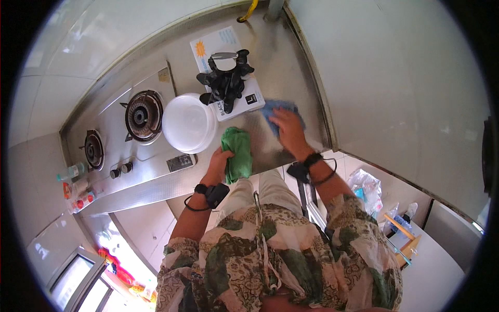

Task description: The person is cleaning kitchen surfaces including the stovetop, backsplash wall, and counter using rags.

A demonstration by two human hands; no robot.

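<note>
A folded green cloth [237,156] is gripped by my left hand [217,163] at the front edge of the steel countertop [269,150]. My right hand [289,128] lies on a blue cloth [286,107], fingers spread over it, pressing it to the counter; the hand is slightly blurred. Just left of the blue cloth is a white glove box [249,84] that bears writing. Black gloves [228,84] stick out of its opening. Beside the box, a round translucent plastic lid or container [190,123] rests partly against the gas stove.
The gas stove has two burners [140,116] and knobs [121,170]. Plastic bottles [74,171] stand at the far left. A yellow hose [248,12] enters at the back beside a pipe [275,9]. Tiled walls [374,74] border the counter. A plastic bag [366,191] hangs or lies at right.
</note>
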